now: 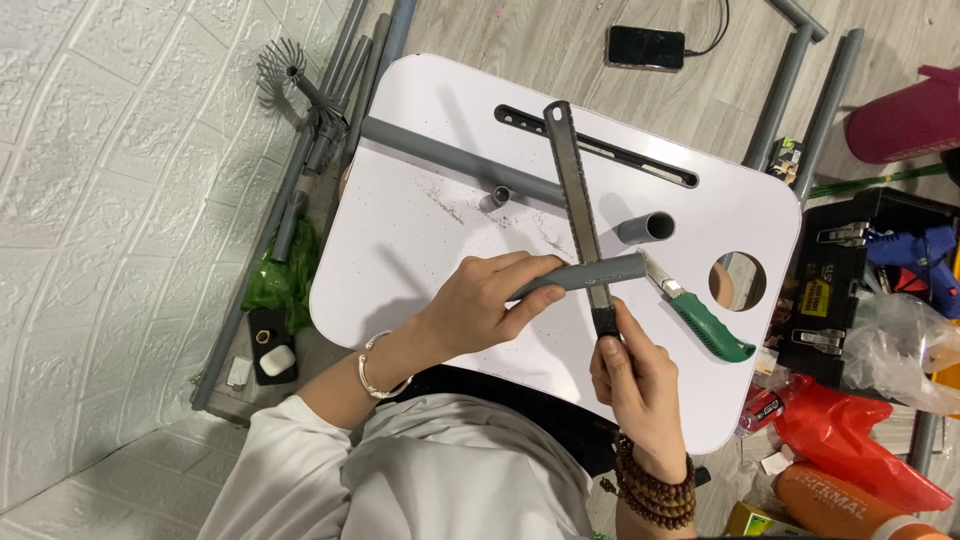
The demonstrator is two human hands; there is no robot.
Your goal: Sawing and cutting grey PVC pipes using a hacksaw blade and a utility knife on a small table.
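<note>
**Pipe held flat, saw blade laid across it**

Nearest the camera, the right hand [635, 375] is wrapped around the dark handle of a long saw blade [577, 195], fingers closed tight on it. The blade runs away from those fingers across the white table [420, 230], its far tip well beyond the hand. This grip at the very end seems meant to give the blade its full length for a stroke.

Just left of the right fingers, the left hand [490, 300] clamps a short grey pipe [590, 272], fingers curled over the top and thumb underneath. The pipe lies crosswise under the blade, touching it, with its free end sticking out past the blade on the side away from the left fingers. Holding it down close to the crossing point likely keeps it from rolling.

Just right of the right fingers lies a green-handled knife [705, 322], its blade end pointing toward the pipe, apart from both hands. Farther from the fingers a pipe stub [647, 228] rests on the table, open end showing. Beyond it a small pipe piece [498, 197] stands near a long grey pipe [450, 158] laid diagonally under the blade's far part. Fine dark grit is scattered on the table between that pipe and the left fingers. Past the table's far edge a phone [647, 47] lies on the floor.
</note>
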